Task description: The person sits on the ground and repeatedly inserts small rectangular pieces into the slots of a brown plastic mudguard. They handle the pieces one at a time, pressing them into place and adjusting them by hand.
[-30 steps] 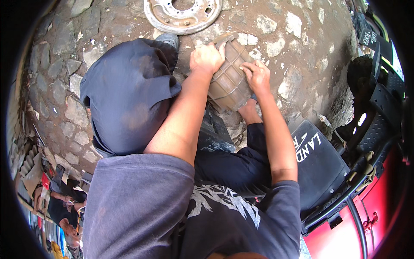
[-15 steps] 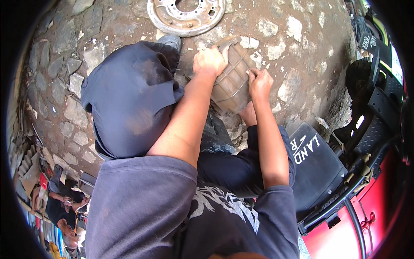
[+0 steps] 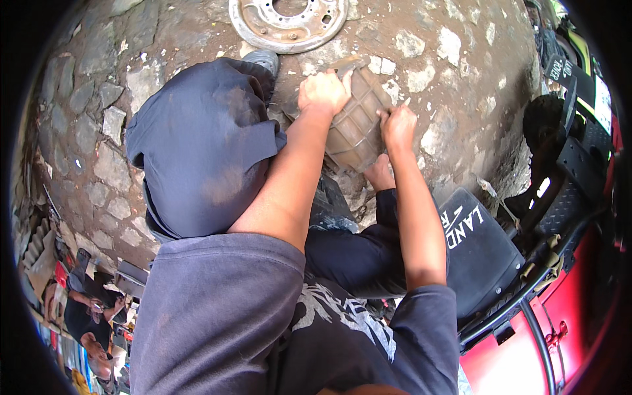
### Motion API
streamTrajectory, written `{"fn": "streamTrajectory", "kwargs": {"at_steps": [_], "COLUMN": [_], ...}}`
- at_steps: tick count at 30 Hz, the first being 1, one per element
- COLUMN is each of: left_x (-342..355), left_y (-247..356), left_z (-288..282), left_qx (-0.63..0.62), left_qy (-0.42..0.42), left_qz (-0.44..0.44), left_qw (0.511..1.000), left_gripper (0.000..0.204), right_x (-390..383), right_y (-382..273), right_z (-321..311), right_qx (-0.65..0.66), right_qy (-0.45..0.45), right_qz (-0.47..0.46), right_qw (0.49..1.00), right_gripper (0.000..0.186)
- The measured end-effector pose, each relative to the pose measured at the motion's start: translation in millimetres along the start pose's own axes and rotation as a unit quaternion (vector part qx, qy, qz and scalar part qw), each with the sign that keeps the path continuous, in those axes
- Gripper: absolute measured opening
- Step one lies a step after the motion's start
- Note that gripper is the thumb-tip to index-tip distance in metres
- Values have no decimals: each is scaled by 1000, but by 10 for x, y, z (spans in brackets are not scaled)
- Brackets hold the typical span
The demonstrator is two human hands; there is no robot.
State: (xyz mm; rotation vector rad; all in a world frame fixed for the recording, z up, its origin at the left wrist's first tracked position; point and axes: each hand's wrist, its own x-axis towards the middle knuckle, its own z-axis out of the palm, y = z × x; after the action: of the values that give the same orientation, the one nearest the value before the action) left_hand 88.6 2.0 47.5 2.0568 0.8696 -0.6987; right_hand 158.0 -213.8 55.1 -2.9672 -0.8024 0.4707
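A dirty brown casing (image 3: 359, 112) with a grid of raised ribs stands tilted in front of me between my feet. My left hand (image 3: 325, 92) grips its upper left edge, with the thumb lying over the ribbed face. At its right edge, my right hand (image 3: 399, 128) is closed, fingertips pinched against the rim. Whether a small thing is between those fingers is hidden. My bare right foot (image 3: 379, 173) rests against the casing's lower right side.
Beyond the casing, a round rusty metal plate (image 3: 289, 39) with holes lies on the stony ground. A grey shoe (image 3: 264, 60) is on my left foot. At right are a black mud flap (image 3: 484, 253) and a red vehicle (image 3: 573, 316). Another person (image 3: 95, 313) is at lower left.
The view has shifted slightly. Both hands keep their places on the casing, and the right hand has turned a little at its edge.
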Motion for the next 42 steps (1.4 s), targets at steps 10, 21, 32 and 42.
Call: {"fn": "streamTrajectory", "kwargs": {"at_steps": [10, 21, 32, 42], "left_x": [27, 39, 33, 40], "left_y": [-36, -28, -74, -58], "left_z": [8, -5, 79, 57], "left_qx": [-4, -13, -16, -20], "left_qy": [9, 10, 46, 20], "left_qz": [-6, -12, -1, 4], "left_qw": [1000, 1000, 999, 1000], "left_gripper": [69, 68, 67, 67], "right_x": [76, 9, -45, 100], "right_y": [-70, -111, -121, -239], "right_z": [-35, -72, -128, -218], "right_qx": [-18, -7, 35, 14], "right_qy": [1, 7, -67, -108], "right_qz": [-12, 39, 32, 24], "right_qw": [1000, 999, 997, 994], "right_gripper": [20, 22, 26, 19]}}
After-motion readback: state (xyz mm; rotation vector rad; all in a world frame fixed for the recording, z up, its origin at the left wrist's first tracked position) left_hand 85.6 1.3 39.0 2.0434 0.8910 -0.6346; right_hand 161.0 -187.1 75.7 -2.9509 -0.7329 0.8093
